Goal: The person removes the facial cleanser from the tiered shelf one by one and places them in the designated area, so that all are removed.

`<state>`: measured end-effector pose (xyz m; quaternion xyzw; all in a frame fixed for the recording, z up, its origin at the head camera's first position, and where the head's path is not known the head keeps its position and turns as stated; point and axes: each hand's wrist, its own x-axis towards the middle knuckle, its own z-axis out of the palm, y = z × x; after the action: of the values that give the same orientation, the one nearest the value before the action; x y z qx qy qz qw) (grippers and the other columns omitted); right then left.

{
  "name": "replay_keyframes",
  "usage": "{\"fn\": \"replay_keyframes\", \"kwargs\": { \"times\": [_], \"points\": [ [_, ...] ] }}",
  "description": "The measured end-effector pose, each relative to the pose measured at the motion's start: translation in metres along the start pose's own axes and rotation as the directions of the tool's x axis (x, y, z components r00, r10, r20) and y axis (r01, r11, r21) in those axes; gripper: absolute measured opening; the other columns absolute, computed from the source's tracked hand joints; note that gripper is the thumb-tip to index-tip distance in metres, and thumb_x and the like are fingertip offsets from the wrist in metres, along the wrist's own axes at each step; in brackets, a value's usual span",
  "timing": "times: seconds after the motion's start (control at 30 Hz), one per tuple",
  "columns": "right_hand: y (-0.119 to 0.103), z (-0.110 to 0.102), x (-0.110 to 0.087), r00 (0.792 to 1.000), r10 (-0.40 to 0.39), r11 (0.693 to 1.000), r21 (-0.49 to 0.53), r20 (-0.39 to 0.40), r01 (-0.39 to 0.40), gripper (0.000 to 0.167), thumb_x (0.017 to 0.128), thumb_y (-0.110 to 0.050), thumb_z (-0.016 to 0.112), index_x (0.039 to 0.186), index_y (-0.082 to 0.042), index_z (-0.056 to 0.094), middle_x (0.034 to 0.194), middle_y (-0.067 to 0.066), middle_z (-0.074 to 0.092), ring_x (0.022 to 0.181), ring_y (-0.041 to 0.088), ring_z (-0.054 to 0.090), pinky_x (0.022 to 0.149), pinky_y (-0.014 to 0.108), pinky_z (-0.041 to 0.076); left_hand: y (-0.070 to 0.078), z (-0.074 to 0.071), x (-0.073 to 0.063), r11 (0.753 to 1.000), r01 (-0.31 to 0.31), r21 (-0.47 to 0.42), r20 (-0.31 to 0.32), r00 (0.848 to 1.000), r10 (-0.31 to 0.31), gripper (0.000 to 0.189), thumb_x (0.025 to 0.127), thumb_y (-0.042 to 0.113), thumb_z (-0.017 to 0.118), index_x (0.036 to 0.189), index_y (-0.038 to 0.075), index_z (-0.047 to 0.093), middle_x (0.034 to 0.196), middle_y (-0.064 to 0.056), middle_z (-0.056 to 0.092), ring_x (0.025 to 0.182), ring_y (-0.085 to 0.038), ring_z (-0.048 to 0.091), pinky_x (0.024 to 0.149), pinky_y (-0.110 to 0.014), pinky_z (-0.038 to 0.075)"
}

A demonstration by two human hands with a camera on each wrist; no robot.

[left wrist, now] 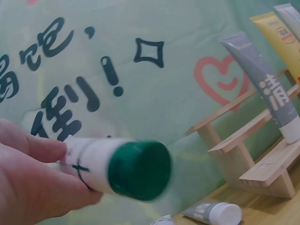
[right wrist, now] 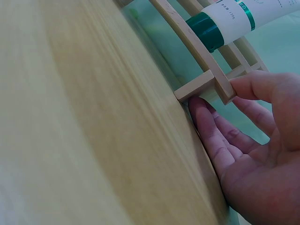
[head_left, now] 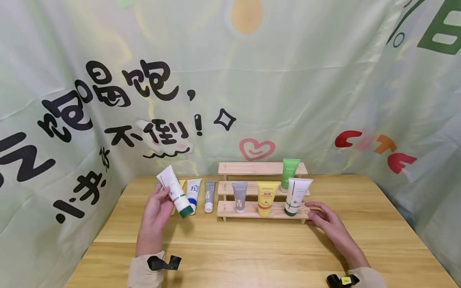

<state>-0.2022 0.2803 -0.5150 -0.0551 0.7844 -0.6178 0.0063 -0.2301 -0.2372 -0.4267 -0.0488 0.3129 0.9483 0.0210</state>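
White squeeze tube (head_left: pixel 175 190), dark-green cap (head_left: pixel 186 211), held tilted, cap end lower; light-wood three-tier rack (head_left: pixel 257 168) upright on desk (head_left: pixel 252 248), tube's right.

Makeshift booth, printed cloth (head_left: pixel 295 100), wooden table (head_left: pixel 252 248)

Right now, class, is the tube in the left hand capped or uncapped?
Capped: the left wrist view shows the green cap on the end of the white tube that the left hand holds.

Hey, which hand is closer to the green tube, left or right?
Right. The right hand touches the rack at its right end, near the green tube; the left hand is well to its left, holding a white tube.
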Motion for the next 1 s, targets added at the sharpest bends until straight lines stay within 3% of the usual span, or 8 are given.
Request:
{"fn": "replay_keyframes", "kwargs": {
  "times": [0.13,0.23,0.4,0.53,0.67,0.8,0.9,1.0],
  "points": [
    [-0.001,0.001,0.001,1.000,0.001,1.000,0.003,0.004,-0.001,0.046,0.108,-0.025,0.056,0.143,0.004,0.048,0.139,0.024,0.053,0.107,0.004,0.065,0.088,0.028,0.058,0.008,-0.008,-0.003,0.996,-0.027,-0.084,-0.004,1.000,0.026,0.053,0.108,0.002,0.043,0.159,0.016,0.034,0.142,-0.013,0.055,0.136,-0.025,0.052,0.109,-0.030,0.045],
    [-0.002,0.001,0.002,1.000,-0.012,1.000,0.012,0.006,0.012,0.046,0.107,-0.023,0.057,0.143,0.005,0.048,0.137,0.025,0.053,0.107,0.003,0.064,0.088,0.028,0.058,0.013,-0.013,-0.006,0.978,0.000,-0.210,0.029,1.000,0.006,0.038,0.107,0.008,0.050,0.143,0.016,0.051,0.125,-0.015,0.067,0.118,-0.029,0.066,0.102,-0.036,0.052],
    [-0.002,0.001,0.001,0.999,-0.033,0.999,0.023,0.009,0.033,0.046,0.108,-0.021,0.056,0.142,0.007,0.047,0.138,0.028,0.052,0.107,0.004,0.064,0.087,0.028,0.058,0.021,-0.024,-0.006,0.925,0.135,-0.356,0.013,0.990,-0.140,0.036,0.106,0.021,0.052,0.140,0.024,0.041,0.121,-0.018,0.068,0.113,-0.029,0.066,0.098,-0.045,0.053],
    [-0.001,0.001,0.000,1.000,-0.026,1.000,0.018,0.010,0.026,0.044,0.108,-0.021,0.055,0.142,0.006,0.048,0.135,0.027,0.053,0.106,0.003,0.064,0.087,0.028,0.058,0.028,-0.034,-0.005,0.853,0.188,-0.487,-0.011,0.975,-0.221,0.055,0.110,0.013,0.045,0.157,0.025,0.020,0.125,-0.026,0.064,0.126,-0.030,0.059,0.108,-0.046,0.045],
    [0.000,0.000,0.000,1.000,-0.016,1.000,0.018,0.011,0.016,0.045,0.108,-0.022,0.055,0.143,0.005,0.047,0.138,0.027,0.052,0.107,0.003,0.064,0.088,0.028,0.058,0.035,-0.042,-0.006,0.788,0.201,-0.581,0.091,0.979,-0.183,0.071,0.107,-0.001,0.034,0.164,0.033,0.007,0.147,-0.027,0.043,0.136,-0.042,0.046,0.121,-0.047,0.027],
    [-0.002,0.000,0.000,1.000,-0.019,1.000,0.022,0.011,0.019,0.046,0.108,-0.023,0.056,0.143,0.005,0.047,0.142,0.030,0.049,0.108,0.002,0.063,0.088,0.028,0.058,0.039,-0.046,-0.007,0.722,0.199,-0.662,0.174,0.979,-0.109,0.071,0.104,-0.009,0.032,0.160,0.034,0.027,0.155,-0.022,0.032,0.139,-0.046,0.041,0.123,-0.047,0.022],
    [-0.003,0.000,0.000,1.000,-0.027,1.000,0.015,0.011,0.026,0.046,0.108,-0.022,0.056,0.143,0.006,0.047,0.142,0.031,0.048,0.108,0.001,0.063,0.088,0.027,0.058,0.039,-0.049,-0.007,0.708,0.171,-0.686,0.187,0.981,-0.057,0.063,0.104,-0.009,0.034,0.155,0.028,0.037,0.153,-0.022,0.038,0.140,-0.043,0.042,0.122,-0.053,0.024],
    [-0.002,0.000,0.000,1.000,-0.026,1.000,0.008,0.008,0.026,0.046,0.108,-0.023,0.056,0.143,0.005,0.047,0.142,0.029,0.048,0.108,0.001,0.063,0.088,0.027,0.058,0.039,-0.050,-0.007,0.711,0.155,-0.685,0.186,0.982,-0.034,0.062,0.105,-0.006,0.038,0.154,0.031,0.041,0.150,-0.022,0.044,0.140,-0.038,0.044,0.120,-0.055,0.027]
  ]
}}
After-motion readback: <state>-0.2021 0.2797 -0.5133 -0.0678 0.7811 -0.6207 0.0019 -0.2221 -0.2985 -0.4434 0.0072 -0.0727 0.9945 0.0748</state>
